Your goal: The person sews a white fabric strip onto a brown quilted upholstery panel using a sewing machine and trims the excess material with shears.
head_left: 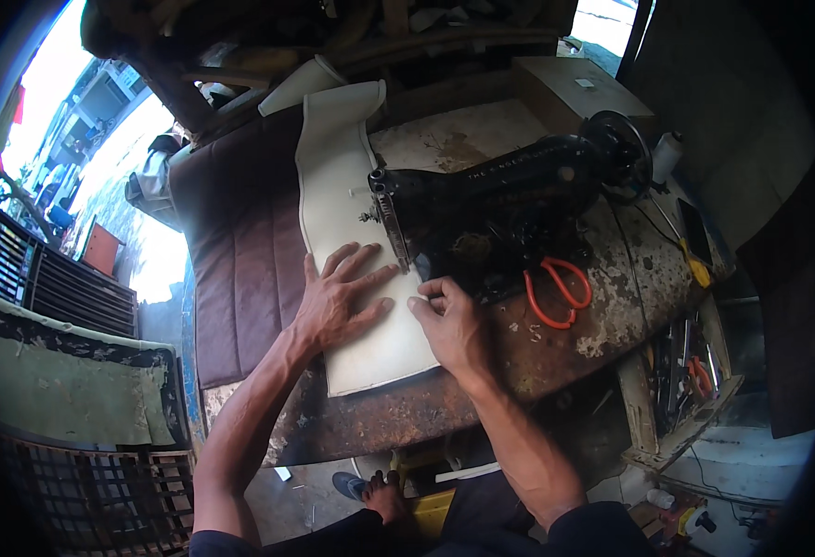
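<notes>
A long cream padded panel (335,176), like vinyl or leatherette, runs under the needle end of a black sewing machine (505,190). My left hand (335,299) lies flat on it with fingers spread, left of the presser foot. Close to the needle, my right hand (452,327) has its thumb and fingers pinched at the panel's right edge. The panel's near end reaches the table's front edge, while its far end curls up at the back. Beneath its left side is a dark brown quilted piece (236,251) with stitched lines. Fingers and machine partly hide the needle area.
Red-handled scissors (570,299) rest on the worn table (510,357), right of my right hand. Behind the machine stand a box (579,88) and a white thread spool (667,156). A yellow-handled tool (698,269) is at the right edge, above an open tray of tools (681,371).
</notes>
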A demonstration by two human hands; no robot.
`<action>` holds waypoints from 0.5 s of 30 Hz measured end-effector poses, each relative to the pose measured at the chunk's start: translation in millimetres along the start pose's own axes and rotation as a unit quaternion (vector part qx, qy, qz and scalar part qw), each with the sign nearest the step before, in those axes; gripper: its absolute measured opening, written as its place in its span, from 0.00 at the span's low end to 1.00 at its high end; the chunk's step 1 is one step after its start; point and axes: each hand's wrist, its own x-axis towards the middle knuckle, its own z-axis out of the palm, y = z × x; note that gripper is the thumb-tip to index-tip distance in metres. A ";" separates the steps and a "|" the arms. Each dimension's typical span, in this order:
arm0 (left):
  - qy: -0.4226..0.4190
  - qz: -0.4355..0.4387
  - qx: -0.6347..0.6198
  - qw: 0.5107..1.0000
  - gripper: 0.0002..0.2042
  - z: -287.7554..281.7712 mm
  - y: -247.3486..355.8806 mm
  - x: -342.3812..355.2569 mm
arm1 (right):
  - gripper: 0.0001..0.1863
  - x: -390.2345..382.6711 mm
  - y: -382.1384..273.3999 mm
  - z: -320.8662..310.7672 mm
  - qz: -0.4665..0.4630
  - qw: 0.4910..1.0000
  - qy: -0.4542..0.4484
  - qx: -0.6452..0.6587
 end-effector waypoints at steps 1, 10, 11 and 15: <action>0.004 0.010 -0.003 1.000 0.26 -0.6 -3.8 -0.8 | 0.15 -2.9 0.2 1.7 0.006 1.000 -0.002 0.011; -0.089 0.037 -0.060 0.994 0.39 -27.1 63.4 -25.1 | 0.12 -0.3 -0.7 -2.3 -0.024 0.999 0.025 -0.039; -0.073 0.038 -0.060 0.995 0.39 -21.5 70.0 -33.5 | 0.13 -2.4 3.5 -3.6 -0.037 0.999 0.013 -0.029; -0.049 0.015 -0.087 0.995 0.30 -17.0 56.3 -40.6 | 0.17 -21.0 -6.3 -16.4 -0.023 0.999 -0.016 -0.028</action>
